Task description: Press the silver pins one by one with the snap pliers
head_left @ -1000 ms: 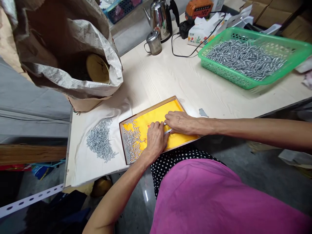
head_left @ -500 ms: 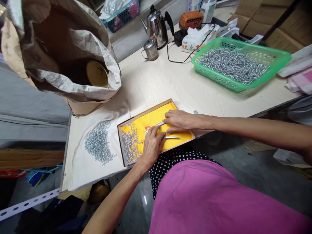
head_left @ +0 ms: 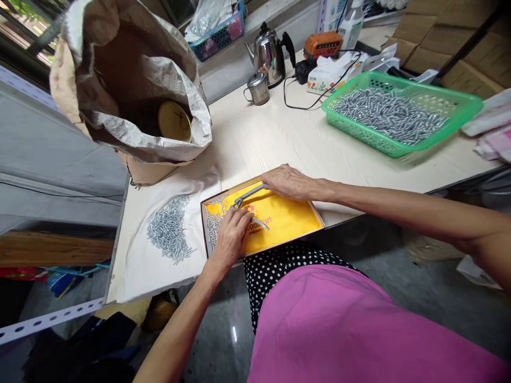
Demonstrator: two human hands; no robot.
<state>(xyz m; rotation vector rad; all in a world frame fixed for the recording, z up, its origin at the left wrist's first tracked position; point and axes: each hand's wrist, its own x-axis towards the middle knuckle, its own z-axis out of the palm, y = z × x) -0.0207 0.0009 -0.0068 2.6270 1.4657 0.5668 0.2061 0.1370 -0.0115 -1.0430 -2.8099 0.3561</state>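
Note:
A shallow yellow-lined box (head_left: 295, 219) lies at the table's near edge, with small metal pins (head_left: 213, 222) heaped in its left end. My left hand (head_left: 230, 238) rests over the pins, fingers curled round the lower leg of metal tweezers (head_left: 250, 205). My right hand (head_left: 288, 182) lies palm down on the box's far rim, its fingertips touching the upper leg of the tweezers. The tweezers are spread wide across the yellow lining.
A loose pile of pins (head_left: 168, 229) lies on white cloth left of the box. A green basket (head_left: 403, 114) full of pins stands at the back right. A big paper sack (head_left: 136, 85), a kettle (head_left: 271, 51), a metal cup (head_left: 258, 88) and a tissue box (head_left: 327, 74) stand behind.
My left hand slid left toward the pins. My right hand moved up to the box's far rim. The tweezers opened wider and now point up-right.

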